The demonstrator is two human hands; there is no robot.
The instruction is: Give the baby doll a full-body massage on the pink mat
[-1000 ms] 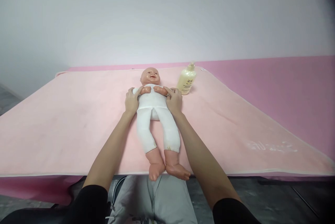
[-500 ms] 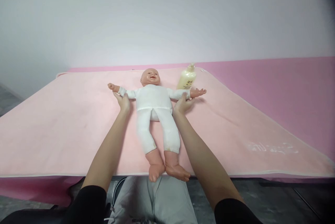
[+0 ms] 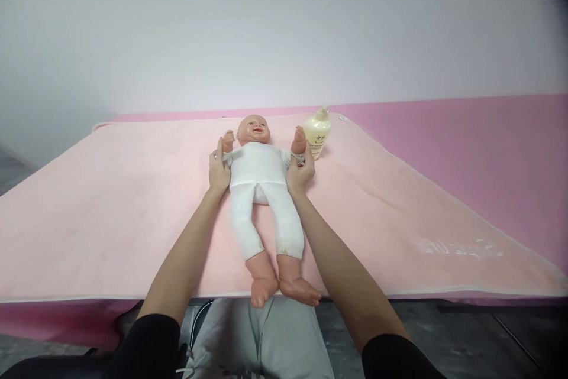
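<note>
A baby doll (image 3: pixel 260 190) in white clothes lies on its back on a pale pink blanket (image 3: pixel 110 207), head away from me, feet at the near edge. My left hand (image 3: pixel 219 171) grips the doll's arm on the left side. My right hand (image 3: pixel 300 172) grips the other arm. Both doll arms are raised, with the small hands up beside its head. A cream pump bottle (image 3: pixel 318 133) stands just beyond my right hand, partly hidden by the doll's raised hand.
The blanket covers a table draped in darker pink cloth (image 3: pixel 465 142) that shows at the right and back. A white partition wall (image 3: pixel 284 42) rises behind. My grey-trousered lap (image 3: pixel 261 337) is at the table's near edge.
The doll's arms went from folded on its chest, to spread out sideways, to lifted up beside its head. My hands moved with them and are back close to the torso.
</note>
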